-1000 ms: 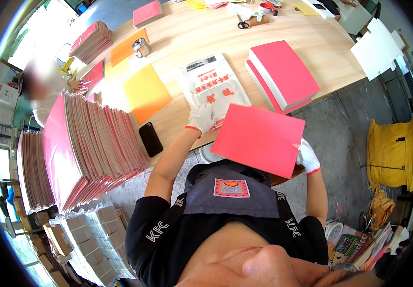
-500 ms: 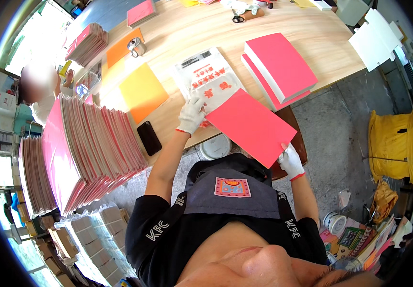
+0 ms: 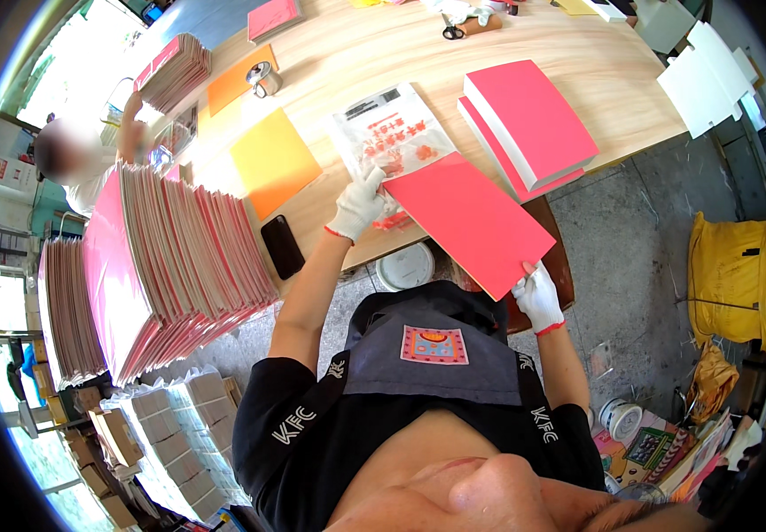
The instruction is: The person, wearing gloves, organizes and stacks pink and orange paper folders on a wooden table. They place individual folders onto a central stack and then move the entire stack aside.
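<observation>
A flat red folder (image 3: pixel 472 222) lies across the wooden table's (image 3: pixel 374 53) near edge, one corner hanging over it. My right hand (image 3: pixel 538 297), in a white glove, grips that overhanging corner. My left hand (image 3: pixel 358 204), also gloved, presses the folder's far-left corner, next to a clear plastic bag (image 3: pixel 392 133) with red printed sheets inside. A small red piece shows under my left hand.
A tall leaning stack of red folders (image 3: pixel 170 266) stands at my left. Two red folder piles (image 3: pixel 529 124), a yellow sheet (image 3: pixel 272 160), an orange sheet (image 3: pixel 241 80), a black phone (image 3: pixel 283 246) and a metal cup (image 3: pixel 263 78) lie on the table. Another person (image 3: pixel 73 164) sits far left. A yellow bag (image 3: pixel 738 275) stands on the right floor.
The red folder has come down from being held up before me to lying flat on the table's edge. My left hand moved forward toward the plastic bag.
</observation>
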The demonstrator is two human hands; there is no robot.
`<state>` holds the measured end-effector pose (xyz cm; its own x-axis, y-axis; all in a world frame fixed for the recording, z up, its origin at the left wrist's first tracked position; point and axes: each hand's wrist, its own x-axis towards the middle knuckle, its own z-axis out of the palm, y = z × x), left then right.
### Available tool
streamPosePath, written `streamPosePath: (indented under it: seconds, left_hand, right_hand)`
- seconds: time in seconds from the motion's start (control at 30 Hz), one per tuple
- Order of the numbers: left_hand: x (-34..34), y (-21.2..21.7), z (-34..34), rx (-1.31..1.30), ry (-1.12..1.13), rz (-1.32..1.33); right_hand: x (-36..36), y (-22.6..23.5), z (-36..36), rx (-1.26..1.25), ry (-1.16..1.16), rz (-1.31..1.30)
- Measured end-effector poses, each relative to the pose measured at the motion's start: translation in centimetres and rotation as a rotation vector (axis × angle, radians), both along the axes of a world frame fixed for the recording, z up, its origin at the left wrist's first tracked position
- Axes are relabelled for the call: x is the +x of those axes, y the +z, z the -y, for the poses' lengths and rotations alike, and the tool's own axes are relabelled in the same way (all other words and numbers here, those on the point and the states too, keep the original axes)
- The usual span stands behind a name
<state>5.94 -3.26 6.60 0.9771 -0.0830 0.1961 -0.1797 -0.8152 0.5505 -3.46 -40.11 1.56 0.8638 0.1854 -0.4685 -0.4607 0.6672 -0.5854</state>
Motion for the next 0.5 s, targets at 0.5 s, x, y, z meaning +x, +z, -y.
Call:
streamPosePath:
  seconds: [0.5]
  left_hand:
    - [-1.9,-10.6,12.6,-2.173,0.387,-0.415]
  right_hand:
    - [-3.3,3.7,-3.6,-0.1,0.187,0.007]
